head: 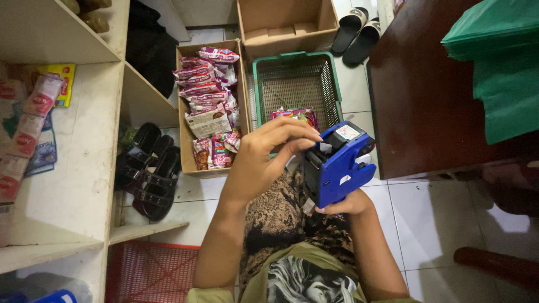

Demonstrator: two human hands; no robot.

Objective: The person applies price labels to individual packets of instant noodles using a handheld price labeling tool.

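Landmark: green basket [257, 84], on the tiled floor.

- Far left of basket: white shelf unit [84, 168] with sachet strips; black sandals [149, 171] tucked underneath. Red mesh tray [151, 269] lower left. Clutter close to the knees, easy to kick or snag.
- Just left of basket: open cardboard box [182, 84] packed with pink snack packets [208, 84]. Stacked loose; could spill if bumped by an elbow.
- Inside basket, near edge: 1 colourful packet [295, 115], rest of the mesh bare.
- Just below basket, over the lap: left hand [261, 160], fingers curled onto the top of the blue label gun [337, 165], pinching at the white label strip by the roller. Risk: fingertip nipped if the trigger gets squeezed; strip could tear or jam if pulled skewed.
- Right hand [348, 205] clamped round the gun's handle from below. Grip is low with the head heavy above, so a slip would drop the gun onto tile. Likely cracked plastic.
- Right of basket: dark wooden table [426, 101], green cloth [499, 62] on top. Table edge near the gun; knock possible on a swing.
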